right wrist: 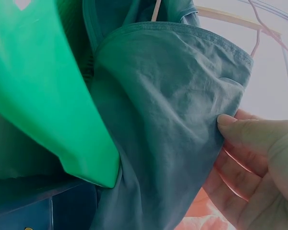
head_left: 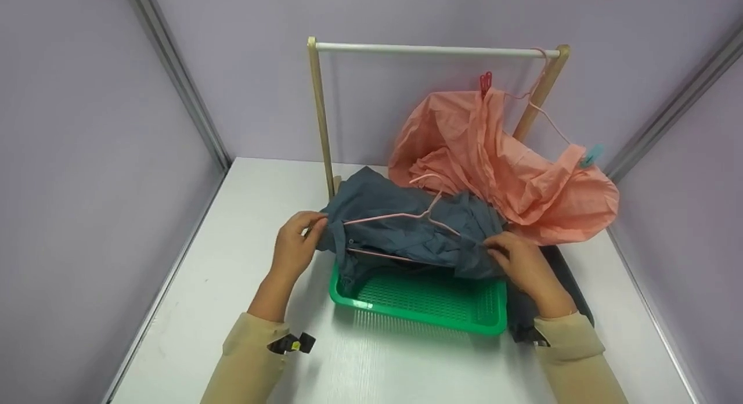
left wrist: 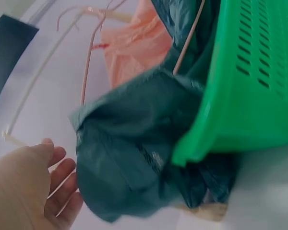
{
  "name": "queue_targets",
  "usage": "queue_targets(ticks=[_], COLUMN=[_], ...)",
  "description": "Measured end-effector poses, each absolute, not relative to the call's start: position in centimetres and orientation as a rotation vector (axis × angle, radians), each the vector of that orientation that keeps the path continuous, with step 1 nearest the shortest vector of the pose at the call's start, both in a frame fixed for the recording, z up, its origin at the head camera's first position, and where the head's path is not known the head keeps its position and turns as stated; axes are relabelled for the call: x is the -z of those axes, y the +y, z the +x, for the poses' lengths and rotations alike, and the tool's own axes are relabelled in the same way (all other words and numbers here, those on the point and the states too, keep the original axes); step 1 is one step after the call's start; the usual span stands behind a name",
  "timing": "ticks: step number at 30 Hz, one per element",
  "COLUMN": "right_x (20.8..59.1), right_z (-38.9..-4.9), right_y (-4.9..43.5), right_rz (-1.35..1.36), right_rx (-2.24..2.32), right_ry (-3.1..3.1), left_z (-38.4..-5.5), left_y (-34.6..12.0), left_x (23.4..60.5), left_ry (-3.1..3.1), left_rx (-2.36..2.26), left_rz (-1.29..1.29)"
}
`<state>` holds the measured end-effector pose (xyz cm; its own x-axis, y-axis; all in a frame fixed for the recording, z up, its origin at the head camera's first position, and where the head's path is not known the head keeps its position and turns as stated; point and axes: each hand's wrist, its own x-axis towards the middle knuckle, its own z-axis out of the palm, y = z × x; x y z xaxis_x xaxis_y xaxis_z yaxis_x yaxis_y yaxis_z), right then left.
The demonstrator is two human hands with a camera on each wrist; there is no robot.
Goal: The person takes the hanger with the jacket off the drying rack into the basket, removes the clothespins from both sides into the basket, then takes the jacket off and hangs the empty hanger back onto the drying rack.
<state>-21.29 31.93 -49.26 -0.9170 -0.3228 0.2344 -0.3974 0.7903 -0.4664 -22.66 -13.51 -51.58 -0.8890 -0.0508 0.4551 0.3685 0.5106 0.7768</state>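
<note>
Head view: two hands, one blue-grey garment point(head_left: 377, 192) between them, draped over the rear of one green basket point(head_left: 418, 318). One pink hanger point(head_left: 400, 215) in that garment, both shoulder ends running under cloth, hook pointing toward the rack.

Left hand point(head_left: 293, 244) at the garment's left edge, fingertips touching; pinch or plain contact, can't tell (head view suggests a pinch, left wrist view doesn't confirm). Right hand point(head_left: 522, 267) clamped on the right edge, thumb in front, fingers behind (clearest from right wrist view).

Behind the basket: one rack, made up of one white rail point(head_left: 429, 48) and two wooden uprights point(head_left: 323, 119). One salmon garment point(head_left: 493, 154) hanging at a slant, with two clips on it: one red clip point(head_left: 486, 83), one teal clip point(head_left: 591, 156). One more pink hanger, the upper hanger point(head_left: 545, 115), hooked near the rail's right end. Totals: two garments, two hangers, two clips.

Also one dark item point(head_left: 525, 311) just right of the basket (partly hidden, kind unclear). Two tan sleeves point(head_left: 246, 363), one per arm. One white tabletop point(head_left: 191, 311) underneath.
</note>
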Motion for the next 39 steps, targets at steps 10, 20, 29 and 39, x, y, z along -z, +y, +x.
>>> queue_targets(ticks=[10,20,29,39], right_x=[49.3,49.2,49.0,48.4], right_z=[-21.3,-21.3,-21.1,-21.2], right_y=[32.1,31.9,31.5,28.1], right_rz=[0.585,0.596,0.577,0.613], right_rx=[-0.795,-0.781,-0.828,-0.865], right_ry=[-2.83,-2.8,-2.832,-2.796], left_z=[-22.8,-23.3,-23.5,-23.5], left_y=[-11.7,-10.4,-9.2,-9.1], left_x=[51.2,51.1,51.2,51.5], left_ry=[-2.465,-2.426,-2.386,-2.346], left_rx=[1.239,1.178,1.133,1.156], left_rz=[-0.371,-0.462,-0.534,-0.537])
